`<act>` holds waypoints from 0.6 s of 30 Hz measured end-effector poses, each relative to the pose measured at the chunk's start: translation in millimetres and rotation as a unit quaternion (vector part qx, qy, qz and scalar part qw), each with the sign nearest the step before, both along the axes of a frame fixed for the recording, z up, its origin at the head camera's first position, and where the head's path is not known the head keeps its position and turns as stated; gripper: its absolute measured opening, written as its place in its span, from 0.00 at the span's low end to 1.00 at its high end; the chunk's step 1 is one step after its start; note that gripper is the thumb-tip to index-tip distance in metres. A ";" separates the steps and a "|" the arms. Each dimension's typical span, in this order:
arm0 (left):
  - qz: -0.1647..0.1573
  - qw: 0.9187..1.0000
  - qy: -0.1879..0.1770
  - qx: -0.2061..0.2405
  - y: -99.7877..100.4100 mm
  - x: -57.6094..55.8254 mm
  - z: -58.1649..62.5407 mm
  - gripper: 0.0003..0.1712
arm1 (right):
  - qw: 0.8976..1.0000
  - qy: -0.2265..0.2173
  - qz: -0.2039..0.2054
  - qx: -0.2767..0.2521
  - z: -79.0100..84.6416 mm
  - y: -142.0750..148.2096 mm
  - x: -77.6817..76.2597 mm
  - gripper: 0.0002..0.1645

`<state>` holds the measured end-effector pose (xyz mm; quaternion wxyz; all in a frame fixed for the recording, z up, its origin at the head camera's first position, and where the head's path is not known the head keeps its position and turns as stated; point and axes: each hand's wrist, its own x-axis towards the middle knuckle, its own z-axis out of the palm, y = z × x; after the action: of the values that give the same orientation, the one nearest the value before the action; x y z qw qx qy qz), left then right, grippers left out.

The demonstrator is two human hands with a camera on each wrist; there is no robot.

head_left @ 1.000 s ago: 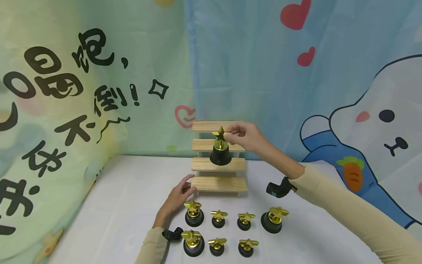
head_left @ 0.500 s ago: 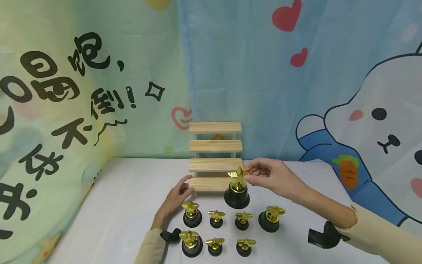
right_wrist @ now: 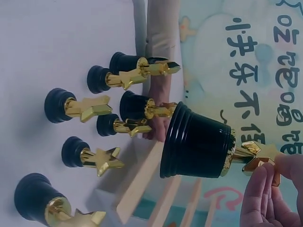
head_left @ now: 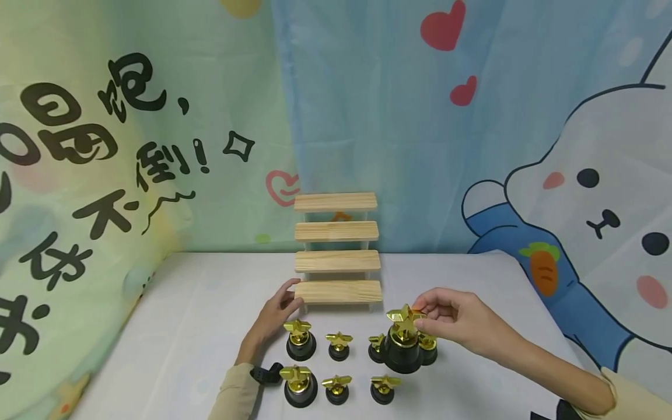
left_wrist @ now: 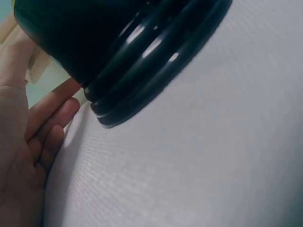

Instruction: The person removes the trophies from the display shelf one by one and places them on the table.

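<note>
In the head view my right hand point(head_left: 462, 321) pinches the gold star of a large trophy point(head_left: 403, 353), which is upright with its black base down. The right wrist view shows thumb and fingertips on that trophy's star. It partly hides a small trophy point(head_left: 375, 350) and a large trophy point(head_left: 429, 352) behind it. My left hand point(head_left: 270, 315) is at the left end of the lowest step of the wooden stand point(head_left: 338, 291), its fingers loosely bent and touching that edge. A black trophy base point(left_wrist: 128, 52) fills the top of the left wrist view.
Several other gold star trophies, such as a small trophy point(head_left: 336, 396) and a large trophy point(head_left: 299, 388), stand in two rows on the white tablecloth point(head_left: 210, 303). A printed curtain point(head_left: 336, 116) hangs behind the stepped stand.
My right hand has brought the large trophy down from in front of the stand's upper steps, toward the front and right, over the right-hand trophies. The left hand stays by the stand.
</note>
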<state>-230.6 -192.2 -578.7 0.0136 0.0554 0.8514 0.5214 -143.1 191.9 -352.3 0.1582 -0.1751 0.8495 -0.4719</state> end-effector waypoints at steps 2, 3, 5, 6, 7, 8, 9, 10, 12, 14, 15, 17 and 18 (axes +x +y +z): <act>0.001 1.000 -0.001 0.001 -0.3 0.4 -0.7 0.30 | 1.000 -0.005 -0.004 0.000 -2.4 3.0 1.8 0.23; 0.001 1.000 -0.002 0.002 -0.4 0.6 -0.9 0.30 | 1.000 -0.007 -0.007 0.000 -3.6 4.5 2.9 0.23; -0.001 1.000 -0.004 0.002 -0.1 1.1 -1.0 0.30 | 1.000 -0.013 -0.011 0.002 -6.6 7.6 5.0 0.23; -0.001 1.000 -0.004 0.002 0.1 1.2 -0.9 0.30 | 1.000 -0.015 -0.011 0.001 -8.4 9.5 6.3 0.23; -0.002 1.000 -0.005 0.001 0.3 1.4 -0.8 0.30 | 1.000 -0.017 -0.012 0.000 -10.3 11.5 7.4 0.23; -0.002 1.000 -0.005 0.000 0.5 1.5 -0.6 0.30 | 1.000 -0.018 -0.013 0.001 -12.4 13.8 8.4 0.23; -0.003 1.000 -0.004 -0.003 0.7 1.7 -0.6 0.31 | 1.000 -0.020 -0.013 -0.001 -14.7 16.1 9.3 0.23; -0.002 1.000 -0.004 -0.005 0.7 1.7 -0.4 0.31 | 1.000 -0.023 -0.014 -0.002 -17.2 18.5 10.1 0.23; -0.001 1.000 -0.004 -0.005 0.5 1.6 -0.1 0.32 | 0.999 -0.029 -0.016 -0.005 -23.3 24.4 11.5 0.23; 0.000 1.000 -0.006 -0.006 0.0 1.5 0.4 0.32 | 0.999 -0.038 -0.022 -0.004 -30.7 31.0 13.0 0.24; 0.000 1.000 -0.006 -0.007 -0.3 1.3 0.4 0.31 | 0.999 -0.043 -0.026 -0.004 -34.8 34.5 13.9 0.25; 0.001 1.000 -0.007 -0.010 -0.9 1.1 1.2 0.32 | 0.998 -0.054 -0.030 -0.006 -44.0 42.1 16.1 0.26; 0.001 1.000 -0.008 -0.012 -1.1 0.9 1.4 0.32 | 0.998 -0.059 -0.031 -0.008 -48.7 45.7 17.1 0.26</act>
<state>-229.7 -193.4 -577.3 0.0199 0.0500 0.8574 0.5118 -126.1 237.6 -401.0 0.1918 -0.1222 0.8397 -0.4932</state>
